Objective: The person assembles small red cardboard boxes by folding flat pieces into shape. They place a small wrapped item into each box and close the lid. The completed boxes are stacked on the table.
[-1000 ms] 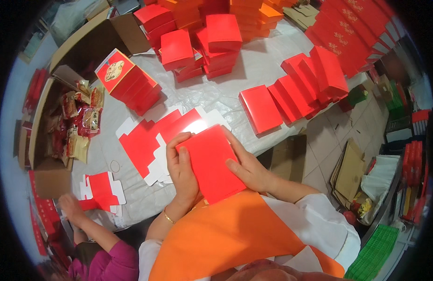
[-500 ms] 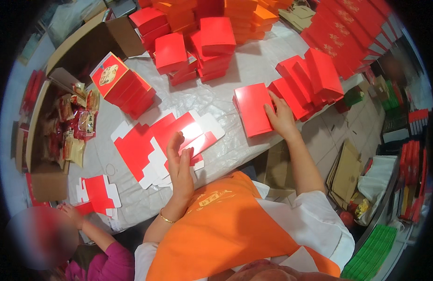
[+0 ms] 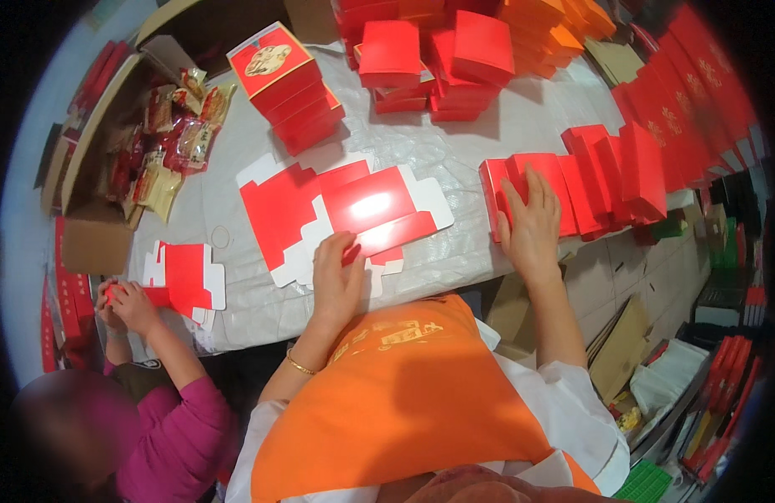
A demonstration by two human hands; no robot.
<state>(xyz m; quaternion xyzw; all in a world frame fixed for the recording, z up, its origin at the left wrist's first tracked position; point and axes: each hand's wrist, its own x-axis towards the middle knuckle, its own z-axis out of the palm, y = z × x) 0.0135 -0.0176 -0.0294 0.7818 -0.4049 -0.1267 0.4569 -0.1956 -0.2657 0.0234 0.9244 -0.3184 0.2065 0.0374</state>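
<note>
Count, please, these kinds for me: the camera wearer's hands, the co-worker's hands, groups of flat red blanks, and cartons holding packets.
Wearer's hands: 2 (left hand, right hand)
Co-worker's hands: 2
Groups of flat red blanks: 2 (larger group, smaller group)
Carton holding packets: 1
Total: 7

Reaches out far with the right hand (image 3: pixel 534 225), fingers (image 3: pixel 536 191) spread and a bit bent. Holds the left hand (image 3: pixel 337 281) closer in, fingers loosely curled, both forearms (image 3: pixel 562 323) bare.
</note>
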